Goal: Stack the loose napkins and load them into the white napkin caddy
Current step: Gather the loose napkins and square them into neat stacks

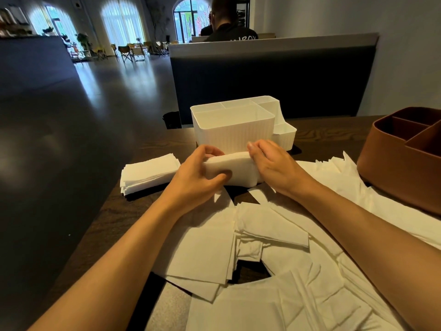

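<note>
Left hand [198,174], right hand [272,166] both grip napkin stack [235,169].

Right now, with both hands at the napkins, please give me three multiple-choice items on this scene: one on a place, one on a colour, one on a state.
1. Where does the finished napkin stack lie?
A. Left of the hands, on the table
B. Inside the white caddy
C. On the brown caddy

2. What colour is the caddy at the right edge?
A. Blue
B. Brown
C. Green

3. What do the hands do?
A. Both rest flat on the table
B. One points at the window
C. Both hold one napkin bundle

Answers:
1 A: the stack sits on the dark table, left of the left hand.
2 B: the brown caddy stands right of the white napkin caddy.
3 C: left hand and right hand grip the napkin bundle.
</note>
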{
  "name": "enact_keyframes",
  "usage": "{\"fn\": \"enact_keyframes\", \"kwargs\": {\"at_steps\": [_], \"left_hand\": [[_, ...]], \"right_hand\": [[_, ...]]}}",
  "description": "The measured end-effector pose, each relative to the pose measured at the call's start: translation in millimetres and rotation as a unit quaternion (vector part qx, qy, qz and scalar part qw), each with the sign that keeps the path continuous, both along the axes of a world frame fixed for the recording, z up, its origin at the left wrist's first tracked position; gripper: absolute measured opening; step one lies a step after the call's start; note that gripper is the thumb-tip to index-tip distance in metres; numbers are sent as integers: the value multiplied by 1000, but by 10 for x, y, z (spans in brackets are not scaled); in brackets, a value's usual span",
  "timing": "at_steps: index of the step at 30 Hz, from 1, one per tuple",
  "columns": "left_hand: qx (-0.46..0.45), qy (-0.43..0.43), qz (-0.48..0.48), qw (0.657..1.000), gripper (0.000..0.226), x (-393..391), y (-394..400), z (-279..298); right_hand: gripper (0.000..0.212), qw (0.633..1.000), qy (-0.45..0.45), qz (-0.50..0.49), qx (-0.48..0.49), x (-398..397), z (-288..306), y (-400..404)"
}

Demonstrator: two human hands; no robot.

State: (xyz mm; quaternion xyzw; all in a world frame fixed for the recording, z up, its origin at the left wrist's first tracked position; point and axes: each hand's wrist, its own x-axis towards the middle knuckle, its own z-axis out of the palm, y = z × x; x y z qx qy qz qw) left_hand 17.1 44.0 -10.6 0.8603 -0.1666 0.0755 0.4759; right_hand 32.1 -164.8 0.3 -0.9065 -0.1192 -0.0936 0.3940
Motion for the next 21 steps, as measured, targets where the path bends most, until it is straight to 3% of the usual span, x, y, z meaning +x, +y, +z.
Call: {"fn": "enact_keyframes", "kwargs": {"at_steps": [4, 6, 8, 13, 18, 21], "left_hand": [[-1, -5, -33, 999, 69, -5, -38, 11], [12, -16, -29, 999, 76, -11, -72, 12], [6, -9, -22, 1000, 79, -34, -99, 21], [-17, -20, -2, 1000, 65, -20, -85, 5], [-3, -21, -8, 1000, 77, -37, -122, 16], [18, -17, -2, 1000, 70, -47, -140, 19]], "right_hand": [[35, 973, 43, -45, 223, -22, 36, 95], [34, 956, 84, -45, 278, -30, 14, 155], [37, 961, 110, -19, 254, -53, -12, 215], [39, 973, 56, -50, 220, -24, 31, 172], [48, 984, 67, -15, 164, 15, -29, 191], [51, 980, 43, -30, 192, 56, -38, 179]]}}
